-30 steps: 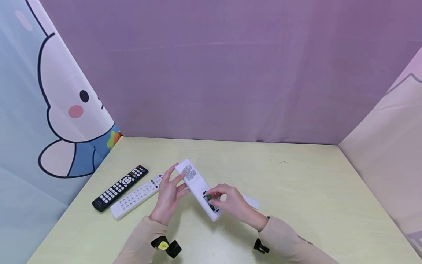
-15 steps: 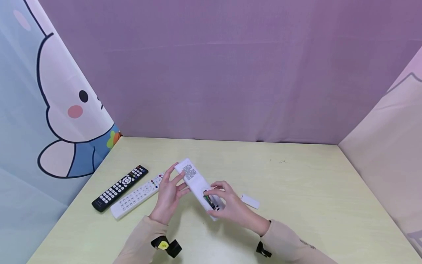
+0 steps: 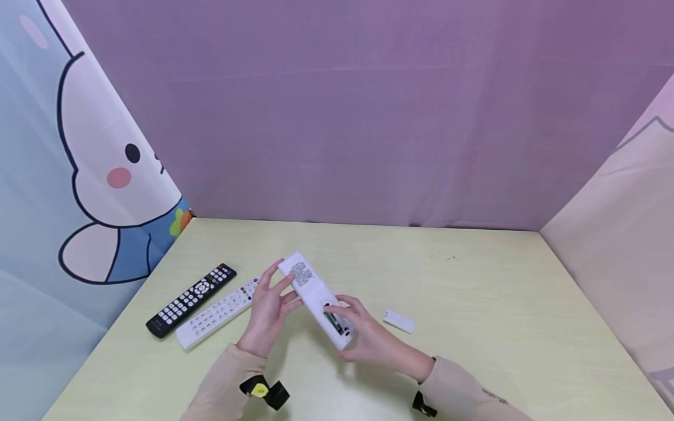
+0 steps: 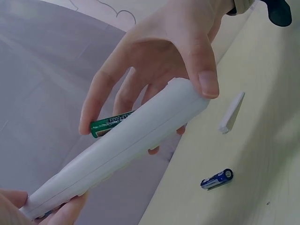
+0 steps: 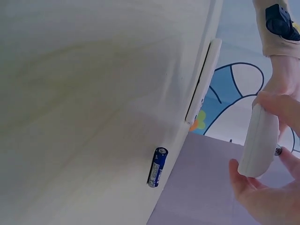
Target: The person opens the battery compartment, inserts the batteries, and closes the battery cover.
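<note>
A white remote control (image 3: 310, 286) is held tilted above the table, back side up, its battery compartment uncovered. My left hand (image 3: 267, 313) grips its upper end. My right hand (image 3: 376, 342) holds the lower end, with the thumb (image 4: 206, 70) on that end. The right index fingertip touches one end of a green battery (image 4: 108, 124), which sticks up above the remote's edge in the left wrist view. In the right wrist view, the remote (image 5: 260, 140) sits between the right thumb and fingers, and the battery's green side is hidden.
On the table lie a white battery cover (image 3: 399, 321) to the right and a blue battery (image 4: 217, 179), hidden in the head view. A black remote (image 3: 191, 300) and another white remote (image 3: 218, 314) lie side by side at the left.
The right hand has shifted from pinching the green battery with thumb and index finger to touching it with the index fingertip, its thumb now at the remote's lower end. The left hand stays put.
</note>
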Demonstrator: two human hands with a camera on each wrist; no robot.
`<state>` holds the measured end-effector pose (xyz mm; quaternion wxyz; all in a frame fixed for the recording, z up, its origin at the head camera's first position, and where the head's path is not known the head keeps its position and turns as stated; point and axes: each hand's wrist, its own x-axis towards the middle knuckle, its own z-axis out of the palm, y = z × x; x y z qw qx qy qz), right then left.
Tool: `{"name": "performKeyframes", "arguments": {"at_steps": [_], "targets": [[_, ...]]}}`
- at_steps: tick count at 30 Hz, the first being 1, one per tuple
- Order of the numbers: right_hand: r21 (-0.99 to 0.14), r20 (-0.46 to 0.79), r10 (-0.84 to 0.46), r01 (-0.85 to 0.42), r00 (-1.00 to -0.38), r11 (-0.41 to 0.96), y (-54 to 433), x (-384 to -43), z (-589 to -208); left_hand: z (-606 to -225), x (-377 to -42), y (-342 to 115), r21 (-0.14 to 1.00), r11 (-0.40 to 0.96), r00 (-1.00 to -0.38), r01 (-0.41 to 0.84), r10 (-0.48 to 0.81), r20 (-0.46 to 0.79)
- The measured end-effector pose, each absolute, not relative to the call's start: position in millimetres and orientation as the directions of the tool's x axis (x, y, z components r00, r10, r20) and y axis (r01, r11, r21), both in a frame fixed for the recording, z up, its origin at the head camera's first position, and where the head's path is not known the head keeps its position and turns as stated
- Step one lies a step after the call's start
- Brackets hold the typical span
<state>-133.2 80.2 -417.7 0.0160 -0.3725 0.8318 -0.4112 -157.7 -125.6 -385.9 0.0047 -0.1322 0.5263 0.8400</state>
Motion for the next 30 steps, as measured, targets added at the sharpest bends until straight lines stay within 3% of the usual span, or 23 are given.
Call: {"name": "performKeyframes", "arguments": {"at_steps": [18, 30], "targets": [[-0.678, 0.328, -0.63, -0.639, -0.704, 0.362, 80.6, -136.1, -423.2, -387.7, -159.6, -123.7, 0.879, -0.454, -0.966, -0.145, -0.126, -0.225], [-0.576, 0.358, -0.668, -0.717, -0.652, 0.392, 83.5, -135.6, -421.1, -388.8, -158.5, -124.7, 0.87, -0.467, -0.968, -0.156, -0.105, -0.229]]}}
